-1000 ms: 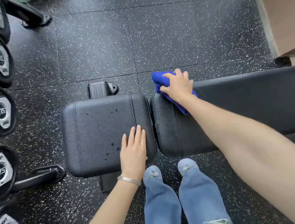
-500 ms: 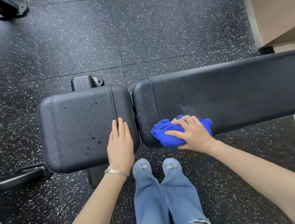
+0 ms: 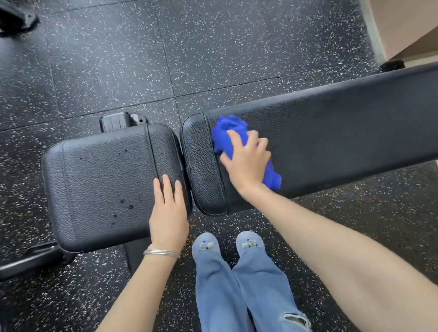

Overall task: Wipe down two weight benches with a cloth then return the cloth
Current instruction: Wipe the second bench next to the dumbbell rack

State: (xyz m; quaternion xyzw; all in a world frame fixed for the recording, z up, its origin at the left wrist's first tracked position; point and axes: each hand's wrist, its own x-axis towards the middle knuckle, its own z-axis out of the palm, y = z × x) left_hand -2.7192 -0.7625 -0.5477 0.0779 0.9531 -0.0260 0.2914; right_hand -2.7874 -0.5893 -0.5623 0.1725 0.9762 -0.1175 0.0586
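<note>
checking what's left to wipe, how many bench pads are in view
2. A short pad on the left, under the left hand; a long pad on the right, running out of frame, where the right hand holds the cloth. Others may lie out of view.

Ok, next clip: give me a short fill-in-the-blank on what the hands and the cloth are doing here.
The right hand holds a ____ cloth against the long back pad.
The left hand lies flat on the short seat pad, holding ____.
Both pads are ____ in colour.
Missing words: blue; nothing; black.
</note>
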